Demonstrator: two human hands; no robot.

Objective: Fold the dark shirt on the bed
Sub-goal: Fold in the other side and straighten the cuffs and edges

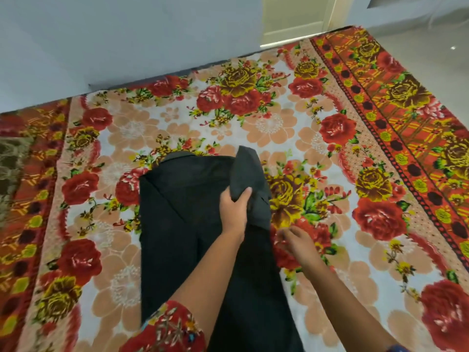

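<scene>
The dark shirt [182, 212] lies lengthwise on the floral bedspread [177, 123], collar at the far end, its left side folded in along a straight edge. My left hand [234, 212] grips the right sleeve, which stands lifted above the shirt's right shoulder. Just off the shirt's right edge, my right hand [295, 241] hovers over the bedspread with fingers loosely bent and nothing in them. The near end of the shirt runs out of view under my arms.
A blue-grey wall [127, 34] runs along the bed's far edge. The bed's right edge drops to a pale tiled floor [431, 54], with a cream door [294, 16] beyond. A brownish cloth [10, 161] lies at the left edge.
</scene>
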